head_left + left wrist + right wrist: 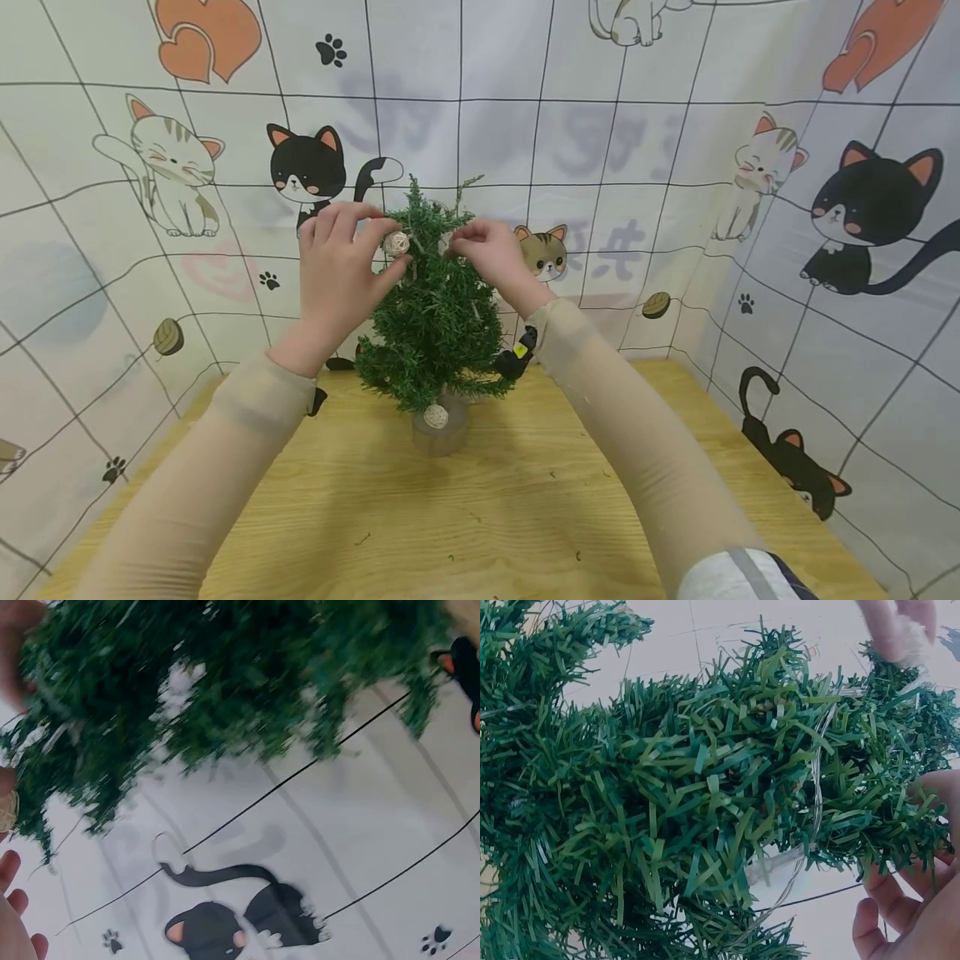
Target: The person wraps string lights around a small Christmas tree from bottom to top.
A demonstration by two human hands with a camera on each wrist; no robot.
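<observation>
A small green artificial Christmas tree [438, 317] stands upright on a round wooden base [441, 440]. Near its top left, my left hand [337, 258] pinches a pale woven wicker ball [397, 243] between thumb and fingers. The same wicker ball [7, 812] shows at the left edge of the left wrist view. My right hand [491, 254] is at the tree's upper right, its thumb and fingers pinching a branch. In the right wrist view, fingers of the right hand [919, 892] curl behind that branch. Thin clear wire [817, 776] runs through the needles.
A second wicker ball [436, 417] hangs low at the tree's front, over the base. Small green needle bits [577, 556] lie scattered on the wooden table [465, 517]. A cat-printed cloth [495, 142] surrounds the table at the back and sides.
</observation>
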